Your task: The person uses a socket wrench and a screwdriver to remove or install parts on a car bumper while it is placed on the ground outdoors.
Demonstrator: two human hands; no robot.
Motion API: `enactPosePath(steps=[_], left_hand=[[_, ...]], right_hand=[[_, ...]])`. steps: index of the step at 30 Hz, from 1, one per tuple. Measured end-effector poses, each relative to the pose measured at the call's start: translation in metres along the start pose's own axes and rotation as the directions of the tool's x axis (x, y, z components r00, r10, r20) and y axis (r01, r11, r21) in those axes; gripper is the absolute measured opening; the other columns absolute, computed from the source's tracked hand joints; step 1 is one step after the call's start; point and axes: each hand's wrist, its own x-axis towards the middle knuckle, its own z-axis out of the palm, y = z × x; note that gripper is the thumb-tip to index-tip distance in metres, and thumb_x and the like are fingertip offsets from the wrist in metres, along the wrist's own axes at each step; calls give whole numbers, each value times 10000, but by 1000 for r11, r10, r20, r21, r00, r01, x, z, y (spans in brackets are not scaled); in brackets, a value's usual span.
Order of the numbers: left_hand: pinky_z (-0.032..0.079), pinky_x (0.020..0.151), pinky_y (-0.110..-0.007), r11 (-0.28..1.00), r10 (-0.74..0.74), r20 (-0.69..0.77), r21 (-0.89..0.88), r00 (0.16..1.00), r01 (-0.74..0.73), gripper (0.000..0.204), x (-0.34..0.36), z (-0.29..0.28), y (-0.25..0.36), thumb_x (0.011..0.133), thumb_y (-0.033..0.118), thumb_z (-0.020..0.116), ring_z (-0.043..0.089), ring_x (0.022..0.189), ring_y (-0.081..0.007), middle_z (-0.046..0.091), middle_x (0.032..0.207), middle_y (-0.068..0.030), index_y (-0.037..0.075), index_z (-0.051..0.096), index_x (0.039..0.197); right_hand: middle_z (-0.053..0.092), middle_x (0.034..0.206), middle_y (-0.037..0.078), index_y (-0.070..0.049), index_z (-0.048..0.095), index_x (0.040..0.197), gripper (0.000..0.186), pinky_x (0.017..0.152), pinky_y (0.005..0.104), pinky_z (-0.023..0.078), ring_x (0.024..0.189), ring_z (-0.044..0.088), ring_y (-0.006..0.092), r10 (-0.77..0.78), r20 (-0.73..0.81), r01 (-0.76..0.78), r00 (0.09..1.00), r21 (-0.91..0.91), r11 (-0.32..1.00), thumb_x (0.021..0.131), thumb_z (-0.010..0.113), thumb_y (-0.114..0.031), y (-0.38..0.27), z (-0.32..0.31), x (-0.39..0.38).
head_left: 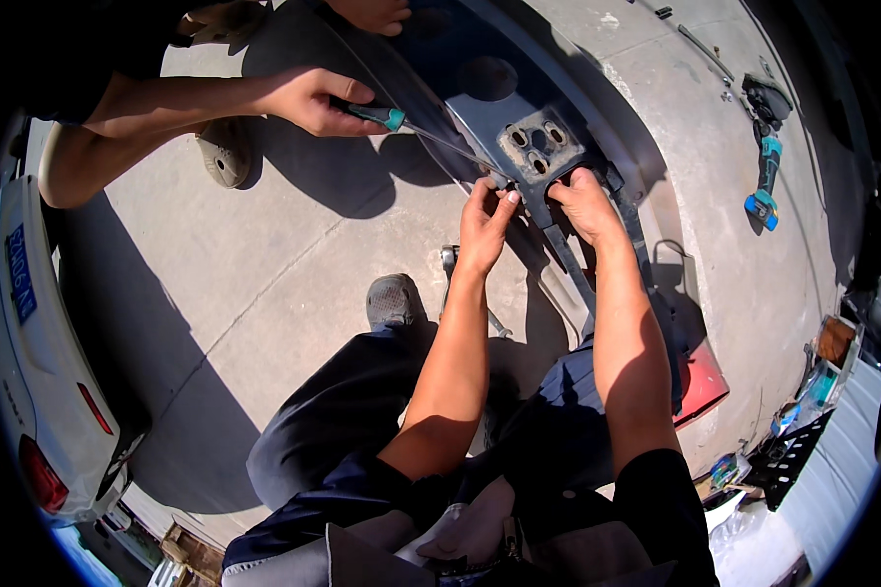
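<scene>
A long dark car body part (pixel 480 112), much like a bumper, lies in front of me, with a slotted plate (pixel 538 142) on it. My left hand (pixel 485 232) is closed at the part's left edge, thumb and fingers pinched together; whatever is between them is too small to make out. My right hand (pixel 594 212) grips the rim of an opening below the slotted plate, its fingertips partly hidden inside. From the left, a co-worker's hand (pixel 315 101) holds a screwdriver (pixel 390 118) with a green and black handle. Its shaft reaches down to the edge beside my left fingertips.
A teal power tool (pixel 769 176) with a blue battery and a metal bar (pixel 705 53) lie on the concrete at right. A ratchet-like tool (pixel 448 258) rests near my shoe (pixel 394 299). A red object (pixel 701 384) sits by my right arm. A white car (pixel 54 382) stands left.
</scene>
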Motion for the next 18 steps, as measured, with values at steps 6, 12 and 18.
enactPosePath(steps=[6,12,18], left_hand=[[416,711,-227,996,-85,-16,-19,996,85,158,-2,4,2,964,166,611,502,778,-70,570,862,16,40,533,1019],[425,707,-231,987,-88,-51,-138,995,80,171,-4,0,-3,967,188,601,520,775,-79,587,867,2,40,540,1028],[435,715,-243,983,-100,-18,-156,995,96,161,-3,-8,-7,961,171,598,530,777,-86,598,868,-12,34,547,1029]], right_hand=[[647,1101,26,-3,604,1168,302,904,287,448,978,597,129,52,9,-52,999,9,999,869,603,-45,0,-5,-9],[631,1080,27,0,583,1162,296,893,274,449,986,583,120,17,-55,-11,998,103,995,873,610,-62,-14,14,-19],[643,1083,48,2,575,1171,295,866,265,463,958,599,122,32,-35,-27,999,133,991,888,625,-66,-14,14,-22]])
